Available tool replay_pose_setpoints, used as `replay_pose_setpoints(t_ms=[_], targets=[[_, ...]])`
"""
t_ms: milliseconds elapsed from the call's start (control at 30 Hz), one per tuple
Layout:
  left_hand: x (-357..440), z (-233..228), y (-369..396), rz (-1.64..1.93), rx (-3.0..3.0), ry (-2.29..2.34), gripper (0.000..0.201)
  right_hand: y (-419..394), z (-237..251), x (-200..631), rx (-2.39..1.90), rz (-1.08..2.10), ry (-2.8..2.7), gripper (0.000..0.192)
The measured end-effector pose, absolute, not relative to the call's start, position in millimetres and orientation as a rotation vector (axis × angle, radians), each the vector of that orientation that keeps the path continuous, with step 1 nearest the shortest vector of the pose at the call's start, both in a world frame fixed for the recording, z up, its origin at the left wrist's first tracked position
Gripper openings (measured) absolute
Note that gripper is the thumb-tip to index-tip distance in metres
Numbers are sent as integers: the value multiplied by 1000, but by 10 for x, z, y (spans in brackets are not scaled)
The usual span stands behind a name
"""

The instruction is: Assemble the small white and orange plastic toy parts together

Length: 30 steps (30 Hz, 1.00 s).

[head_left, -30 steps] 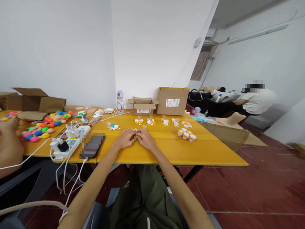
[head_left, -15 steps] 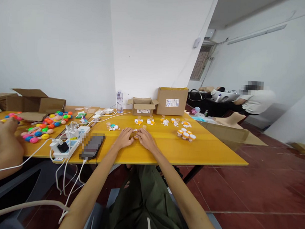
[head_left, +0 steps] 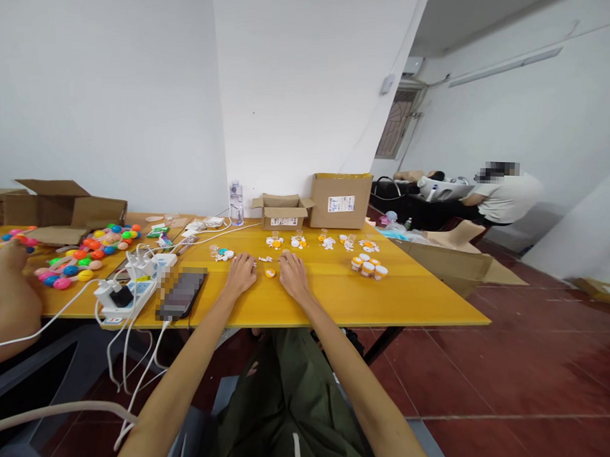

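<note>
My left hand point(head_left: 242, 274) rests on the table with its fingers stretched forward and apart, a few small white pieces by the fingertips. My right hand point(head_left: 293, 276) lies to its right, fingers extended and slightly bent, reaching to what looks like a small clear cup; its fingertips are too small to make out well. Between the hands, a yellow-orange lid point(head_left: 270, 272) with a pale centre lies on the table. Just beyond it are small white pieces point(head_left: 265, 259).
Piles of white pieces point(head_left: 327, 243) with orange lids and clear cups line the back. Several lidded jars point(head_left: 367, 265) stand at right. A phone point(head_left: 181, 294), a power strip point(head_left: 143, 291) and cables lie left. Another person's hand point(head_left: 6, 261) handles colourful balls point(head_left: 91, 254).
My hands have moved apart, uncovering the yellow-orange lid and small white pieces between them. The whole view has shifted slightly.
</note>
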<state>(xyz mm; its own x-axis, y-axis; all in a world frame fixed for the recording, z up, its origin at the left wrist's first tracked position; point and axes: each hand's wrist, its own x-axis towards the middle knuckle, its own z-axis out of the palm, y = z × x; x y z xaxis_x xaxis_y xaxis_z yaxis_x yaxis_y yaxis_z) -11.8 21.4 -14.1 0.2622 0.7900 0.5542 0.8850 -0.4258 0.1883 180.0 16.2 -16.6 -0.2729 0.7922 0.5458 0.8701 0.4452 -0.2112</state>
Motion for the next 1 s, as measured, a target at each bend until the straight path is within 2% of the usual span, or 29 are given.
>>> replay_pose_setpoints(t_ms=[367,633,1000], targets=[[-121,-122,213,-885,-2485,-1539,21,149,-184,1787,-1589,-121,-2047,30],[-116,-111,170,-942,-2536,-1526,28,178,-211,1795,-1587,-129,-2048,28],[-126,-111,170,-951,-2561,-1531,27,163,-196,1782,-1611,-138,-2016,28]])
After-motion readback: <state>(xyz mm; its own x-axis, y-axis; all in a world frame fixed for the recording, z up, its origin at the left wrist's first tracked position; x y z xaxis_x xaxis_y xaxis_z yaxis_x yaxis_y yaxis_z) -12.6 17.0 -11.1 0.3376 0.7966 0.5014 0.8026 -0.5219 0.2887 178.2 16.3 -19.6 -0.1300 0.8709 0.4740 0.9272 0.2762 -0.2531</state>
